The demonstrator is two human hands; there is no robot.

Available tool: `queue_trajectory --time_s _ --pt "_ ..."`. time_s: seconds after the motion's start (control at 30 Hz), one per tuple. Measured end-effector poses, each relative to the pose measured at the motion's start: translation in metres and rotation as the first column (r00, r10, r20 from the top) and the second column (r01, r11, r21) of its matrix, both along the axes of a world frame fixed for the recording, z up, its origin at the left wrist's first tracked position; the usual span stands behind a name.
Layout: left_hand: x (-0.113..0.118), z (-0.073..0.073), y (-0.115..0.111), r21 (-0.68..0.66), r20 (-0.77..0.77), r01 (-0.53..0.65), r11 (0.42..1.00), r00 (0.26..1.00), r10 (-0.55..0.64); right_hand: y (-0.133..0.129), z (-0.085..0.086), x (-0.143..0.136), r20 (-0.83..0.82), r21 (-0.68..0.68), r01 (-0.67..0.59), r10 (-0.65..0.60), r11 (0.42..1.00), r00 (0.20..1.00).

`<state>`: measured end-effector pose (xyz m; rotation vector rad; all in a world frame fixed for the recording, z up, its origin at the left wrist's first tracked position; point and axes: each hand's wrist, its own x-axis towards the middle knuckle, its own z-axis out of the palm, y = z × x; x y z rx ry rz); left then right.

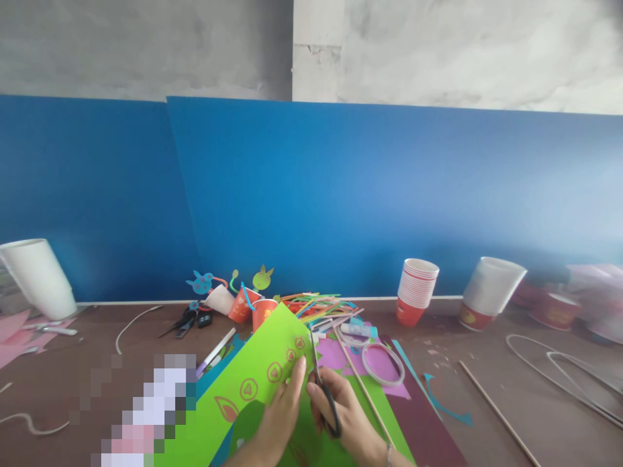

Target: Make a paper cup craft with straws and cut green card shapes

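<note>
Sheet: the green sheet (257, 363) slants up in front of me, over the papers on the table (487, 444), with reddish hearts in rings and a leaf shape in a row along it.
Left hand: my left hand (282, 408) is nearly closed on the sheet, thumb side up; the fingers beneath I can't make out.
Right hand: and here's my right hand (343, 405), curled round the black handles of the scissors (335, 415), blades pointing away from me at the sheet's right edge. Biting or only touching? Can't tell.
Beside the scissors: purple paper (328, 355), a glue stick (357, 330), a tape roll (402, 375), and a thin stick (363, 383) slanting past my right hand.
Behind the sheet: a heap of bright straws (316, 308), and a red cup (265, 312) just left of it.
Off left: a white pen (219, 346) near the sheet.
Off right: a blue scrap (450, 412), then a stack of cups (417, 285) standing upright farther back.
Backdrop: a blue board (341, 194) right across, grey wall (462, 52) above.
</note>
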<state>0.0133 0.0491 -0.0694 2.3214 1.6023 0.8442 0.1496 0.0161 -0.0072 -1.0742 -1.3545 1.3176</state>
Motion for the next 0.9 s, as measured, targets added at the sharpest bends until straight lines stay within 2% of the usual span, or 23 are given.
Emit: queue_trajectory --time_s 0.17,0.37,0.53,0.67,0.77,0.9 --pt "0.001 -0.003 0.001 0.013 0.158 0.002 1.0 0.988 -0.004 0.0 0.003 0.0 -0.017 -0.013 0.01 -0.01 1.0 1.0" --pt "-0.002 0.009 0.002 -0.115 0.398 0.026 0.993 0.917 0.022 0.0 0.005 0.001 -0.028 -0.023 0.015 -0.016 1.0 0.999" --pt "-0.003 0.014 0.004 -0.216 0.447 0.025 0.976 0.892 0.076 0.001 0.002 0.002 0.004 -0.011 0.017 -0.017 1.0 1.0" --pt "-0.006 0.016 0.004 -0.233 0.455 0.053 0.971 0.888 0.061 0.003 -0.001 0.004 0.033 -0.026 0.017 -0.016 1.0 0.999" --pt "-0.009 0.026 0.001 -0.257 0.475 0.059 0.964 0.877 0.073 0.003 0.0 0.005 0.042 -0.033 0.025 -0.023 0.999 0.999" --pt "-0.005 0.04 -0.003 -0.307 0.544 0.014 0.951 0.823 0.163 0.002 0.004 0.005 0.045 -0.054 0.005 -0.002 0.999 0.999"
